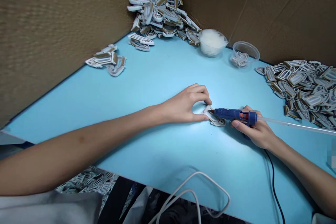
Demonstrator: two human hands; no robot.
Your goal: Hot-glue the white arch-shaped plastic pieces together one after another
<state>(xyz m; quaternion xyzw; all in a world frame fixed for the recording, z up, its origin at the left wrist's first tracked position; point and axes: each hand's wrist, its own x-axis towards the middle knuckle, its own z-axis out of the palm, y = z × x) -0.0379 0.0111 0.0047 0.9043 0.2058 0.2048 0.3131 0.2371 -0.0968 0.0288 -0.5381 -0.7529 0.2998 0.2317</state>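
Note:
My right hand (256, 127) is wrapped round a blue hot glue gun (228, 113), with a long clear glue stick (294, 124) coming out of its back end. The gun's nozzle meets the near-white arched piece (217, 121) lying on the blue table (162, 147). With thumb and fingers on either side of that arched piece's upper left end, my left hand (187, 103) pinches it against the table. Part of the piece is hidden behind the nozzle.
Arched pieces are heaped at the back (162, 15) and at the right (307, 89); a small group (109, 59) lies left. Two clear tubs (212, 43) (245, 54) stand at the back. A white cable (199, 174) loops over the front edge; a black cord (273, 182) trails right.

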